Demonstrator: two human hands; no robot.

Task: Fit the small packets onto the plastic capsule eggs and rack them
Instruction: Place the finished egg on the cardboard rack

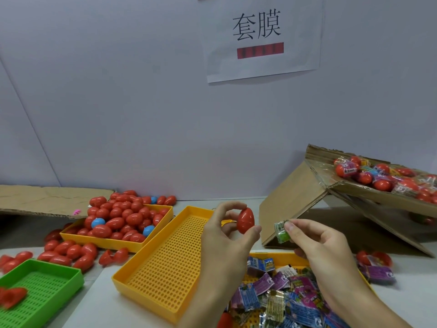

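While hands meet, empty yellow tray (163,268) beneath, egg-filled tray (111,240) left

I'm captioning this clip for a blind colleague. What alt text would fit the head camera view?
A person's left hand pinches a red capsule egg beside a green packet gripped by the right hand, above an empty yellow perforated tray. A yellow bin of red eggs sits left; loose packets lie below.

A white paper sign (263,36) with two black characters and a red bar hangs on the wall at twelve o'clock; flat cardboard (47,200) lies at nine o'clock.
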